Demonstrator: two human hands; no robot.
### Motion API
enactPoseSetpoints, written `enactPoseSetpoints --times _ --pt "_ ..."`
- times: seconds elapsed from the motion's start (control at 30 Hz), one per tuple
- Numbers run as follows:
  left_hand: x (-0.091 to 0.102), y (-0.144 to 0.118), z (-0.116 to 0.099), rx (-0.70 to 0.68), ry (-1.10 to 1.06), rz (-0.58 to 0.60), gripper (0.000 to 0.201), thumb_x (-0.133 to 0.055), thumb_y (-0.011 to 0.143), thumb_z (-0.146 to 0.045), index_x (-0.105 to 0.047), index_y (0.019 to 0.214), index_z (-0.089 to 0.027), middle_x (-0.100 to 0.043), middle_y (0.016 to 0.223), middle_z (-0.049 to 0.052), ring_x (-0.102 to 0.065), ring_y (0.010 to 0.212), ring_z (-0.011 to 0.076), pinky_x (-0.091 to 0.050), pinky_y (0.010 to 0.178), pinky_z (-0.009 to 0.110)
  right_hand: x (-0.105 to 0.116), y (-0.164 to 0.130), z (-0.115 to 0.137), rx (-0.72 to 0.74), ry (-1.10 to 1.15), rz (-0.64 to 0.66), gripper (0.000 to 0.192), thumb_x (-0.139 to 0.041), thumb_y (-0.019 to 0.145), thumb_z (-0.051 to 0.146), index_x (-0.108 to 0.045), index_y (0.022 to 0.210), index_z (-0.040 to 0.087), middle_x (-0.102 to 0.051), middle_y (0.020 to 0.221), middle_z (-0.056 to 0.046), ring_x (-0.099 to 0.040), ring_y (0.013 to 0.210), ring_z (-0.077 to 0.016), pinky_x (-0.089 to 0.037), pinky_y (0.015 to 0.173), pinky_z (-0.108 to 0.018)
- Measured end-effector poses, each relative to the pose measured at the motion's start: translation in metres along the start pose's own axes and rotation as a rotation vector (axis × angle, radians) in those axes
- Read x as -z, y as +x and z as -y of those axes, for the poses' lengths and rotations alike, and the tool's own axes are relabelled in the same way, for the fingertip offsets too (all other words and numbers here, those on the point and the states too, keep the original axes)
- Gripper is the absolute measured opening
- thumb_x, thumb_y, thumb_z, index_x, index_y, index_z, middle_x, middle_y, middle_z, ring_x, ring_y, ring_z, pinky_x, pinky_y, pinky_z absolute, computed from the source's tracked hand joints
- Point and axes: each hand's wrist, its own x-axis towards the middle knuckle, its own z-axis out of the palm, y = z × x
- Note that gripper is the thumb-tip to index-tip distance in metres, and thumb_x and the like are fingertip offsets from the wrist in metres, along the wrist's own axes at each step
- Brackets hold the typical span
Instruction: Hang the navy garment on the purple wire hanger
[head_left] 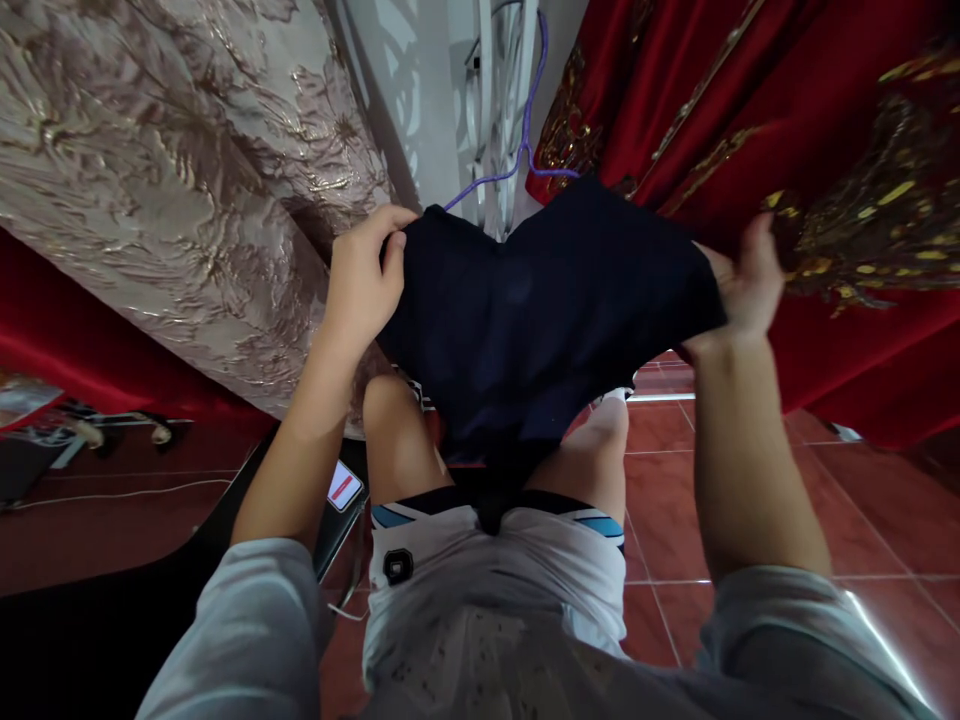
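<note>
Both hands hold a dark garment [540, 310] spread: left hand [367, 280] fingers closed on one edge, right hand [742, 285] gripping the other; keeping even tension would probably keep it flat.

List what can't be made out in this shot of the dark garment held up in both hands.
- Purple hanger, head view: the dark navy garment covers its lower part, so whether it sits inside the garment cannot be told.
- Right hand: its fingertips are lost in the cloth.
- Left hand: its thumb is tucked behind the edge.
- Garment type: bunched and hanging over the knees, unclear.
- Red gold-embroidered fabric: cut off by the top and right edges.
</note>
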Motion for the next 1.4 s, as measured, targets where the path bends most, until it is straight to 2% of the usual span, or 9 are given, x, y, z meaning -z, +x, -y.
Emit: enactPoseSetpoints --times 0.4,0.47,0.63,0.8,0.9,1.0,1.1,1.3,1.4 --pt "0.0 -0.007 -0.074 -0.031 -0.263 -0.025 0.034 -0.051 0.107 -0.045 -0.059 0.136 -0.03 -0.068 0.136 0.006 -0.062 0.134 0.0263 -0.049 0.117 0.049 -0.025 -0.046 0.053 0.387 -0.025 -0.32 0.039 -0.076 0.077 0.05 -0.053 0.062 0.023 -0.03 0.063 0.0 -0.026 0.052 -0.012 -0.018 0.051 -0.03" --pt "0.004 -0.009 -0.088 0.05 -0.493 0.03 0.034 -0.049 0.108 -0.042 -0.056 0.137 -0.028 -0.07 0.133 0.006 -0.066 0.129 0.0238 -0.05 0.116 0.045 -0.039 -0.069 0.056 0.377 -0.137 -0.149 0.028 -0.069 0.085 0.054 -0.066 0.079 0.027 -0.041 0.067 -0.001 -0.039 0.055 -0.0154 -0.03 0.05 -0.031" --pt "0.022 -0.032 -0.109 0.336 -0.779 0.382 0.048 -0.025 0.112 -0.048 -0.06 0.128 -0.02 -0.075 0.099 0.009 -0.077 0.089 0.0214 -0.065 0.086 0.041 -0.082 -0.102 0.048 0.378 -0.344 0.916 0.028 -0.062 0.098 0.042 -0.069 0.125 0.037 -0.071 0.111 -0.003 -0.069 0.097 -0.0233 -0.06 0.086 -0.04" --pt "0.055 -0.073 -0.105 0.32 -0.493 0.813 0.033 -0.041 0.109 -0.043 -0.066 0.118 -0.023 -0.061 0.062 -0.002 -0.056 0.049 0.0131 -0.048 0.049 0.026 -0.08 -0.07 0.005 0.455 -0.392 0.478 0.051 -0.07 0.094 0.041 -0.058 0.144 0.037 -0.057 0.147 -0.008 -0.049 0.145 -0.0307 -0.043 0.121 -0.052" --pt "0.069 -0.077 -0.093 0.191 -0.19 0.648 0.027 -0.047 0.107 -0.036 -0.071 0.104 -0.024 -0.065 0.067 -0.001 -0.059 0.056 0.0142 -0.047 0.054 0.026 -0.067 -0.051 -0.024 0.328 -0.419 0.426 0.053 -0.075 0.088 0.052 -0.064 0.137 0.033 -0.059 0.146 -0.01 -0.045 0.149 -0.0333 -0.041 0.121 -0.053" --pt "0.068 -0.063 -0.072 0.109 -0.033 0.377 0.022 -0.053 0.104 -0.037 -0.071 0.096 -0.025 -0.067 0.07 -0.001 -0.062 0.06 0.016 -0.051 0.061 0.03 -0.061 -0.041 -0.042 0.046 -0.247 0.574 0.037 -0.067 0.092 0.06 -0.072 0.092 0.023 -0.071 0.092 -0.005 -0.07 0.093 -0.0227 -0.058 0.085 -0.038" --pt "0.059 -0.041 -0.05 0.085 -0.025 0.106 0.017 -0.06 0.101 -0.039 -0.071 0.103 -0.026 -0.075 0.088 0.001 -0.07 0.078 0.0189 -0.057 0.078 0.034 -0.063 -0.024 -0.036 -0.109 -0.004 0.333 0.047 -0.072 0.084 0.066 -0.061 0.073 0.021 -0.058 0.065 0.001 -0.053 0.057 -0.013 -0.046 0.056 -0.028" --pt "0.043 -0.033 -0.049 -0.056 0.08 -0.361 0.025 -0.051 0.107 -0.042 -0.065 0.123 -0.028 -0.071 0.117 0.005 -0.07 0.108 0.0221 -0.058 0.096 0.04 -0.065 0.034 0.018 0.12 0.044 -0.169 0.054 -0.072 0.077 0.072 -0.045 0.073 0.026 -0.061 0.075 -0.005 -0.064 0.08 -0.0217 -0.055 0.069 -0.035" --pt "0.032 -0.057 -0.057 -0.153 0.096 -0.313 0.026 -0.046 0.108 -0.035 -0.065 0.125 -0.029 -0.073 0.11 0.004 -0.074 0.094 0.0193 -0.06 0.086 0.036 -0.061 0.04 0.027 0.2 0.062 -0.276 0.061 -0.073 0.075 0.076 -0.037 0.07 0.027 -0.054 0.07 -0.004 -0.064 0.08 -0.0226 -0.056 0.07 -0.036"
